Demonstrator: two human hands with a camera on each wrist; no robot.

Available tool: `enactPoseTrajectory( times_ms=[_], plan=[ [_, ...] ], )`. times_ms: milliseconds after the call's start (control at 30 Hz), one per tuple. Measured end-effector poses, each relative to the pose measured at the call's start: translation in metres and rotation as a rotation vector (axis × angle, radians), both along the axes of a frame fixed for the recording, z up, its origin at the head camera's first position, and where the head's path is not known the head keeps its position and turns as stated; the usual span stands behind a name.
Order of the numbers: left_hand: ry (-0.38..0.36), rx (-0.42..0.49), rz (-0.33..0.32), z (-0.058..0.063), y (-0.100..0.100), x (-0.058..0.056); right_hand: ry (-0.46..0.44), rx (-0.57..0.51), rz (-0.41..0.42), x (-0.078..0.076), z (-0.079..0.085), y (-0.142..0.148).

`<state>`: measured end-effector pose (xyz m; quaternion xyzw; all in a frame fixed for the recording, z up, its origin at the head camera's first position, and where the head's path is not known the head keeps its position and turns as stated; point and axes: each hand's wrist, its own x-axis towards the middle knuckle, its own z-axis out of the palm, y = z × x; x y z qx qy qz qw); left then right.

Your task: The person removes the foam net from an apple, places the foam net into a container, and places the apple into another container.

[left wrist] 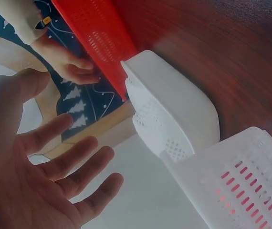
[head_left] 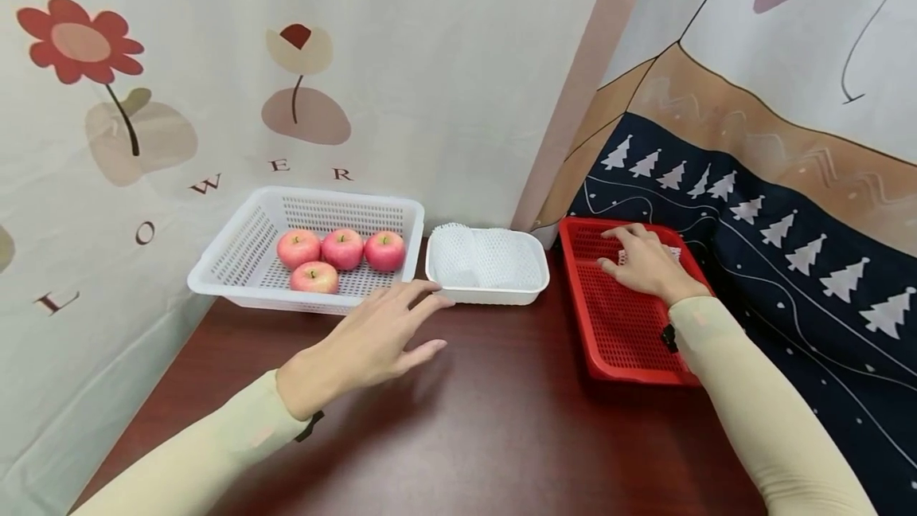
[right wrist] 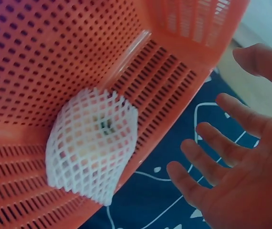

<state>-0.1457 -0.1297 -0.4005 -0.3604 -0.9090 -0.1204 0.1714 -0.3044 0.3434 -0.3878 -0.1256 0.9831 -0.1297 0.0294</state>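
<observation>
My left hand (head_left: 372,337) hovers over the table in front of the white baskets, fingers spread and holding nothing. Over the red basket (head_left: 619,333) is my right hand (head_left: 648,261), its fingers loosely bent with nothing in them. An apple in a white foam net (right wrist: 93,143) lies inside that basket against a wall, mostly hidden under the right hand in the head view. In the right wrist view the palm and fingers stand apart from the netted apple. Several bare red apples (head_left: 342,249) sit in the large white basket (head_left: 247,293).
A small white basket (head_left: 494,296) holding white foam nets (head_left: 501,253) stands between the large white basket and the red one. All three are on a dark reddish-brown table (head_left: 501,404). Printed curtains (head_left: 444,86) hang close behind and along the right side.
</observation>
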Motion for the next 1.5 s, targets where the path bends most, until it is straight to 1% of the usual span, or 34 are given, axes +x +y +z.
enactPoseTrajectory(
  times_ms=[133, 267, 467, 700, 867, 1067, 1367, 1500],
  plan=[
    [-0.002, 0.002, -0.003, -0.001, 0.003, -0.001, -0.021, 0.029, -0.039, -0.004, -0.003, 0.006],
    [0.003, 0.003, -0.004, -0.002, 0.004, -0.002, -0.019, 0.063, -0.072, -0.008, -0.006, 0.015],
    [0.008, 0.007, -0.021, -0.003, 0.007, -0.004, -0.023, 0.085, -0.091, -0.011, -0.007, 0.023],
    [0.016, -0.003, -0.027, -0.003, 0.014, -0.006, -0.06, 0.116, -0.094, -0.013, -0.008, 0.028],
    [-0.004, -0.011, -0.019, -0.001, 0.018, -0.008, -0.082, 0.147, -0.081, -0.019, -0.009, 0.032],
    [0.004, -0.025, -0.033, -0.001, 0.024, -0.009, -0.113, 0.172, -0.066, -0.025, -0.014, 0.036],
    [-0.005, -0.015, -0.05, -0.002, 0.029, -0.011, -0.152, 0.188, -0.094, -0.025, -0.019, 0.033],
    [0.001, -0.015, -0.058, -0.002, 0.032, -0.012, -0.153, 0.207, -0.103, -0.028, -0.021, 0.033]
  ],
)
